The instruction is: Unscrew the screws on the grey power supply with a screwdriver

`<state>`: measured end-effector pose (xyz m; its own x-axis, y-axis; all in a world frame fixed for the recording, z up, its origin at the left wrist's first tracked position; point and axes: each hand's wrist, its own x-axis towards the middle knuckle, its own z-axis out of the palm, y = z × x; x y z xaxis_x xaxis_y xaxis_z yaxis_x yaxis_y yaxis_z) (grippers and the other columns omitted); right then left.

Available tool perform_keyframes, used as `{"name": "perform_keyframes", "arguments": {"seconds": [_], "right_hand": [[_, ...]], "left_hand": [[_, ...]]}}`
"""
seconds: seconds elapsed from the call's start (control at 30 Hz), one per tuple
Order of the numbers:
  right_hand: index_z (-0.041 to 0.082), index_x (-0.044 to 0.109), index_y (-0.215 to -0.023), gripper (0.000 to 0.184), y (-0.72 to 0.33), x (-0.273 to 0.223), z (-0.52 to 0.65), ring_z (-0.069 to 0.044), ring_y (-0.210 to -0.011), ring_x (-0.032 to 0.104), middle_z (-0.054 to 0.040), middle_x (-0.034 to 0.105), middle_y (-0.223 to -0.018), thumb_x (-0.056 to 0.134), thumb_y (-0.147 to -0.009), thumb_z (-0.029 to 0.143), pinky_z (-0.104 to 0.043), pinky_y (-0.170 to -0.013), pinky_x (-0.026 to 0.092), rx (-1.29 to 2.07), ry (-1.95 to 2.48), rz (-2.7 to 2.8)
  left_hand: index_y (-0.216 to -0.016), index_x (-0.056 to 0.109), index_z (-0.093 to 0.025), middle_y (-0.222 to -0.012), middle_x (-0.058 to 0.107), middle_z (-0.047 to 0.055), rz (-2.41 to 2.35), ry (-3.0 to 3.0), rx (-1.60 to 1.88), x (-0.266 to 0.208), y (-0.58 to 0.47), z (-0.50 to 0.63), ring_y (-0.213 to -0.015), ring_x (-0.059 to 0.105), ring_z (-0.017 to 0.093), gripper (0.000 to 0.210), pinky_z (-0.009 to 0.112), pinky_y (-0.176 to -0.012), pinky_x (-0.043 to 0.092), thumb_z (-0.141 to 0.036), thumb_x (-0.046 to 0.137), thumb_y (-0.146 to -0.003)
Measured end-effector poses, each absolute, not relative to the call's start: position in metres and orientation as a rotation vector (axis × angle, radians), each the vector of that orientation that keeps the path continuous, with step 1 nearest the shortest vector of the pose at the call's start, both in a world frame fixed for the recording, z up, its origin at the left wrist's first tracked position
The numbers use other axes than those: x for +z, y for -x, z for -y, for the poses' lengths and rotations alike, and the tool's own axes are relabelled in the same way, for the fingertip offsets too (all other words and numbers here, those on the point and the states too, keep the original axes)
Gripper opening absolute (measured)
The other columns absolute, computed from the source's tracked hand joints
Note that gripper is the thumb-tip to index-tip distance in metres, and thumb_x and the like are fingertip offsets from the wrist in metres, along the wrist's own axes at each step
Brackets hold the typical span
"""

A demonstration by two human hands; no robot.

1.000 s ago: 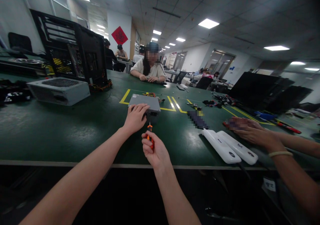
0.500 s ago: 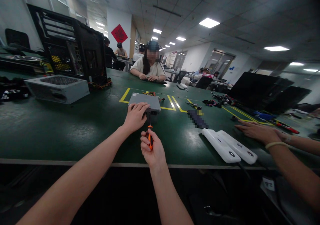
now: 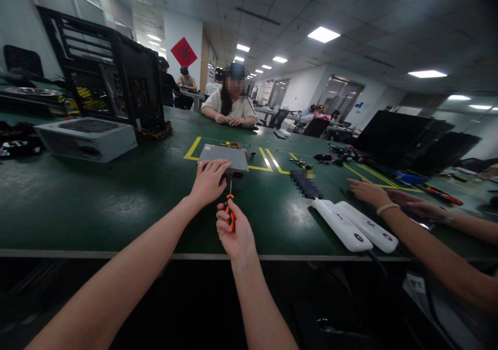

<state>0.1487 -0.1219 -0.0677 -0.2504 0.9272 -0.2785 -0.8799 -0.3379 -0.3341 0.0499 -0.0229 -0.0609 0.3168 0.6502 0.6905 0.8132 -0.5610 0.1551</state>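
Observation:
A small grey computer power supply (image 3: 232, 158) lies on the green tabletop in front of me, with coloured wires behind it. My left hand (image 3: 210, 180) grips its near left part, fingers over the top and thumb down at the front face. In my right hand (image 3: 235, 226) is a screwdriver (image 3: 230, 197) with an orange and black handle, fingers wrapped round it. Its thin shaft points away from me to the power supply's front face. Whether the tip sits in a screw is too small to tell.
To the left stand a larger power supply (image 3: 89, 138) and an open black computer case (image 3: 116, 75). Two white devices (image 3: 344, 228) lie at right, near a co-worker's hands (image 3: 369, 193). Another person (image 3: 229, 103) sits opposite. Yellow tape (image 3: 259, 169) marks the table.
My hands, the screwdriver and the power supply keep nearly the same arrangement. The co-worker's hands on the right have moved apart, one reaching left, and a dark flat object shows beneath them.

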Motion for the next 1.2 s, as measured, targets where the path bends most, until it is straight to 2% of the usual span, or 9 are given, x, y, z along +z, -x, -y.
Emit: {"name": "perform_keyframes", "arguments": {"seconds": [0.2,0.3,0.43,0.57,0.73,0.87,1.2], "right_hand": [[0.013,0.056,-0.089,0.033,-0.1487,-0.0646,0.1234,-0.002,-0.048,0.042,0.0006,0.049,-0.068,0.030,-0.097,0.031,-0.007,-0.033,0.031,1.924,0.474,0.147],[0.013,0.056,-0.084,0.029,-0.1479,-0.0659,0.1233,-0.002,-0.046,0.040,0.0001,0.050,-0.068,0.035,-0.096,0.030,-0.007,-0.032,0.029,1.893,0.486,0.153],[0.014,0.053,-0.074,0.021,-0.1472,-0.0662,0.1236,-0.001,-0.048,0.042,0.0000,0.052,-0.071,0.042,-0.092,0.019,-0.005,-0.034,0.029,1.848,0.508,0.119],[0.016,0.054,-0.083,0.028,-0.1490,-0.0654,0.1229,-0.002,-0.050,0.044,0.0014,0.050,-0.068,0.034,-0.096,0.030,-0.007,-0.038,0.034,1.886,0.466,0.092],[0.019,0.056,-0.098,0.029,-0.1510,-0.0676,0.1221,-0.002,-0.044,0.035,0.0036,0.047,-0.064,0.033,-0.096,0.037,-0.006,-0.033,0.025,1.928,0.426,0.250],[0.016,0.057,-0.094,0.029,-0.1507,-0.0695,0.1239,-0.002,-0.042,0.032,0.0036,0.047,-0.063,0.037,-0.095,0.036,-0.007,-0.033,0.024,1.940,0.434,0.325],[0.013,0.057,-0.090,0.035,-0.1534,-0.0687,0.1276,-0.002,-0.042,0.034,0.0019,0.048,-0.063,0.028,-0.097,0.032,-0.007,-0.033,0.025,1.968,0.433,0.330]], "left_hand": [[-0.125,0.049,-0.025,-0.131,0.053,0.005,1.335,2.361,-1.073,-0.0611,-0.0498,0.0217,-0.124,0.044,0.022,0.045,0.043,-0.103,0.025,-0.017,0.044,-0.082],[-0.126,0.049,-0.026,-0.132,0.053,0.005,1.342,2.362,-1.079,-0.0608,-0.0498,0.0221,-0.123,0.044,0.022,0.046,0.043,-0.104,0.025,-0.017,0.044,-0.081],[-0.126,0.049,-0.025,-0.132,0.053,0.005,1.342,2.363,-1.085,-0.0600,-0.0501,0.0238,-0.123,0.044,0.023,0.046,0.043,-0.103,0.025,-0.016,0.044,-0.081],[-0.125,0.049,-0.025,-0.132,0.053,0.005,1.336,2.364,-1.093,-0.0603,-0.0496,0.0237,-0.124,0.044,0.023,0.046,0.043,-0.104,0.025,-0.016,0.044,-0.081],[-0.126,0.049,-0.025,-0.132,0.052,0.005,1.335,2.380,-1.086,-0.0610,-0.0491,0.0228,-0.123,0.044,0.023,0.046,0.044,-0.104,0.024,-0.016,0.045,-0.081],[-0.126,0.049,-0.026,-0.132,0.053,0.005,1.355,2.372,-1.071,-0.0611,-0.0492,0.0218,-0.124,0.044,0.023,0.046,0.044,-0.104,0.024,-0.016,0.045,-0.081],[-0.126,0.049,-0.024,-0.132,0.053,0.004,1.317,2.387,-1.130,-0.0624,-0.0482,0.0213,-0.124,0.044,0.021,0.044,0.042,-0.106,0.024,-0.016,0.042,-0.082]]}}
